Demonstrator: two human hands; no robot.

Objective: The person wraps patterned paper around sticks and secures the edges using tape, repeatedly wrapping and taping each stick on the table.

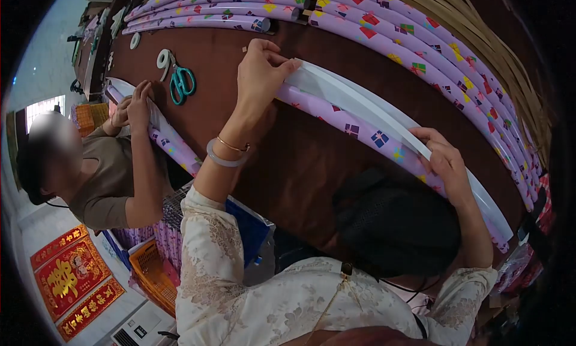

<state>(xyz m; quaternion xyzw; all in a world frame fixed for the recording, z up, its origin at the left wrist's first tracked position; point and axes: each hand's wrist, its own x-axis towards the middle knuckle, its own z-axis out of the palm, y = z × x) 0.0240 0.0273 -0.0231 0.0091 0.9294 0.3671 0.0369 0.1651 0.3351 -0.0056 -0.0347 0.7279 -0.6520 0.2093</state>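
Lilac roll (pixel 354 130) | end at left hand (pixel 262 73) | extends past right hand (pixel 445 160)

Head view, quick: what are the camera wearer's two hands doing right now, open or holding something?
Left hand: closed, pinching the lilac patterned sheet at its end.
Right hand: closed, fingers curled on the same sheet farther along.

Two people show: one wearer (pixel 270 295), with one left hand (pixel 258 75) and one right hand (pixel 445 160), and one co-worker (pixel 108 181), with two hands (pixel 139 103). Each has one lilac printed roll (pixel 366 133), two in all; two stacks (pixel 384 37) hold more, too overlapped to count. Also: one pair of teal scissors (pixel 182 85), two white tape rolls (pixel 167 59), two bracelets (pixel 225 161), three red panels (pixel 69 277).
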